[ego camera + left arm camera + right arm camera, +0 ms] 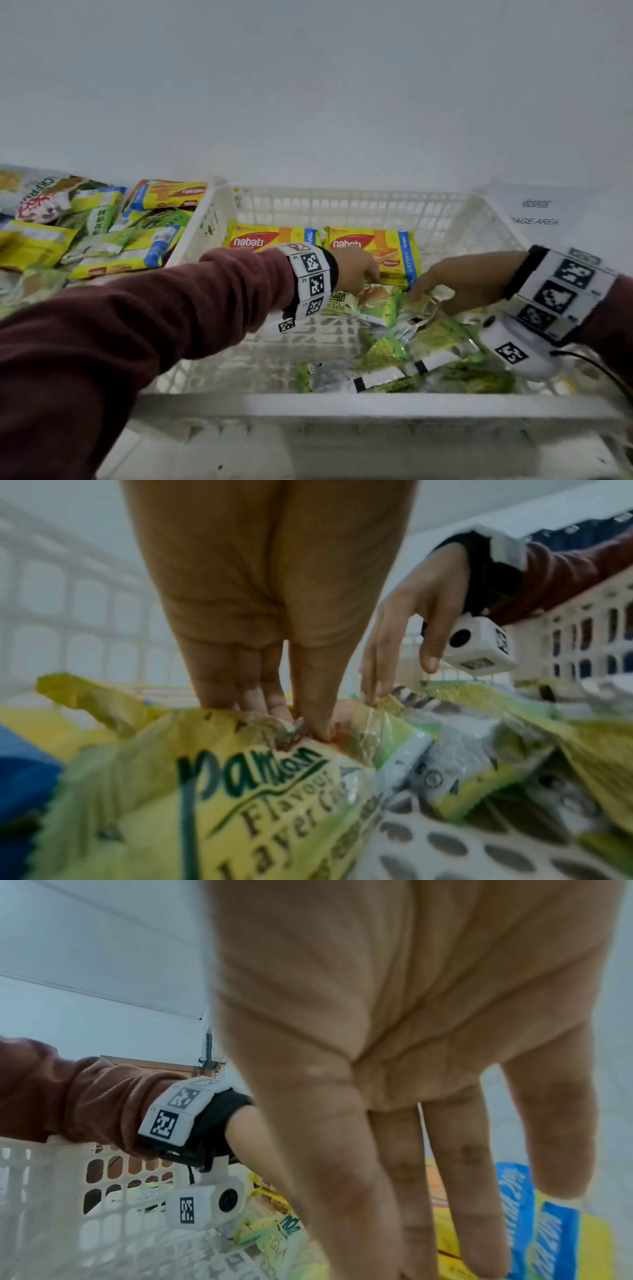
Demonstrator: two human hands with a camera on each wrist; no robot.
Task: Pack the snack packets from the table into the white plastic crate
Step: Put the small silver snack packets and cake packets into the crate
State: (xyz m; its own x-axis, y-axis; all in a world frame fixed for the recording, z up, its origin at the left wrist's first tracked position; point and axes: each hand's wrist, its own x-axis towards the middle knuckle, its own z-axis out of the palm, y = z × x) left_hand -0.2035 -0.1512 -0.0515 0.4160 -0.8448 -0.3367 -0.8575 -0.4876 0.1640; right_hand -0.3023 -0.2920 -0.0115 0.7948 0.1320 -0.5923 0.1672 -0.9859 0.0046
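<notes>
Head view: both hands inside the white plastic lattice crate (342, 205). Left hand (354, 265) beside a yellow Nabati wafer packet (394, 253); loose packets on the table (96, 233) — well left of it.

Left wrist view: left fingers (311, 696) pinch a green pandan layer-cake packet (240, 791).

Right wrist view: right hand (411, 1069) — fingers straight, spread, holding nothing.

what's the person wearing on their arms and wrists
Both arms are in maroon long sleeves. Each wrist carries a white band of square black-and-white coded markers over a black strap. Under each wrist hangs a small white cube camera with a round black lens and its own marker. A thin black cable runs from the right one. Both hands are bare.
</notes>
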